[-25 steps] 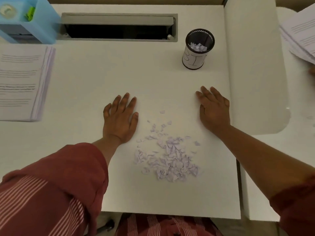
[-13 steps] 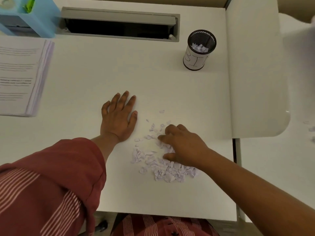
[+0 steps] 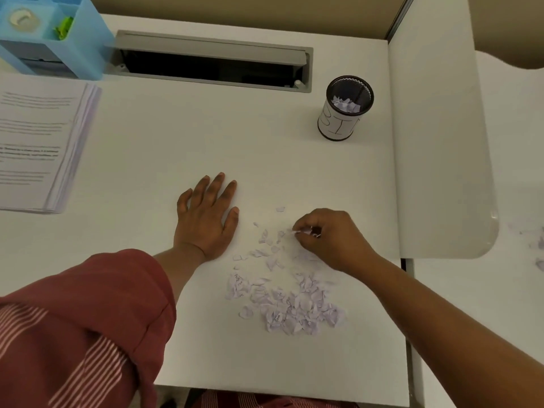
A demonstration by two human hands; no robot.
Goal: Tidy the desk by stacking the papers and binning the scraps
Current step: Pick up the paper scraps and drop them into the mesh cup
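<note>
Scraps (image 3: 282,301) lie heaped at six o'clock; right hand (image 3: 329,240) pinches a few, left hand (image 3: 206,219) flat, empty. Loose grip could shed bits before the bin (image 3: 341,125) at one o'clock.

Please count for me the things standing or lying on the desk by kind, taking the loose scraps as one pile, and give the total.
Paper stack: 1
Mesh cup used as bin: 1
Blue organizer: 1
Scrap pile: 1
Total: 4
</note>
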